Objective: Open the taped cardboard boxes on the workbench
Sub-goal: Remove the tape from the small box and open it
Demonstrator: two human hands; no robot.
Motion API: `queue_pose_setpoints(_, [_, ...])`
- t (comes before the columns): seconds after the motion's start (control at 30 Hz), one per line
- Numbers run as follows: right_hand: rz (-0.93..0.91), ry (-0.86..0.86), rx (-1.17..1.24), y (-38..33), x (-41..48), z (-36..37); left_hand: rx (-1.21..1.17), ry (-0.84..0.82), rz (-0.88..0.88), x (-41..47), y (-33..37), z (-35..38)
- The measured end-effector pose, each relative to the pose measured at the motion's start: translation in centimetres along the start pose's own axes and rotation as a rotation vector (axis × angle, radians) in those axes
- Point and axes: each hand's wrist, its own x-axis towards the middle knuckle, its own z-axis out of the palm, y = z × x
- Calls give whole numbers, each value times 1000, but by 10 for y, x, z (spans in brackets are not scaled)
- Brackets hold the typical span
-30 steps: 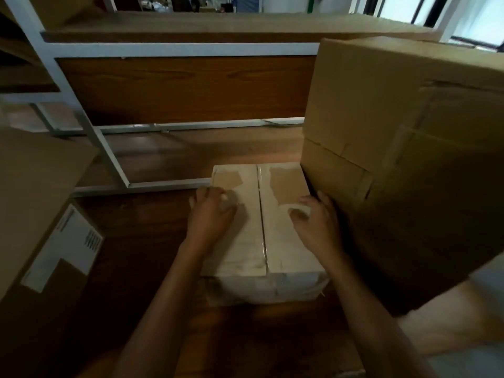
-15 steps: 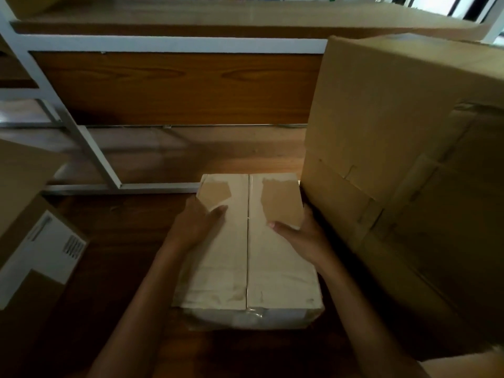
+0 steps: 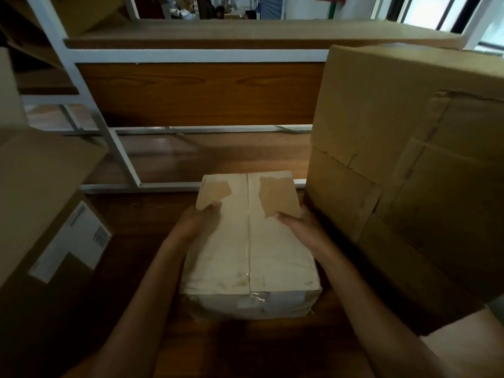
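Observation:
A small pale cardboard box lies on the wooden workbench, its two top flaps meeting at a centre seam covered with clear tape. Brown torn patches show on the far end of each flap. My left hand grips the box's left side with the thumb on top. On the right side my right hand holds it the same way, squeezed between the small box and a large brown box.
The large brown box stands close on the right with taped seams. Another brown box with a white label sits at the left. A white metal frame and a wooden shelf panel rise behind.
Both hands slid from the top of the small box to its sides, and the box has been drawn toward me, away from the white frame.

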Motion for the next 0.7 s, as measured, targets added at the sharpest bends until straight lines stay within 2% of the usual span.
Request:
queue_pose_setpoints(0.1, [-49,28,-9,-8,-10,7,-151,27,91,-19,6,-10])
queue_pose_setpoints(0.17, [-142,62,-19,-20,-18,13,-188,98,160,-30,12,-20])
queue_pose_setpoints(0.27, [-296,96,-62,-37,-33,27,-297,114,240,-46,16,-45])
queue_pose_setpoints(0.43, [-372,183,-53,-38,-55,46,-451,158,379,-65,26,-76])
queue_pose_setpoints(0.6, [-296,397,-158,-8,-76,68,-589,139,304,-81,-4,-75])
queue_pose_setpoints(0.7, [-303,393,-100,13,-88,70,-620,120,279,-85,-27,-66])
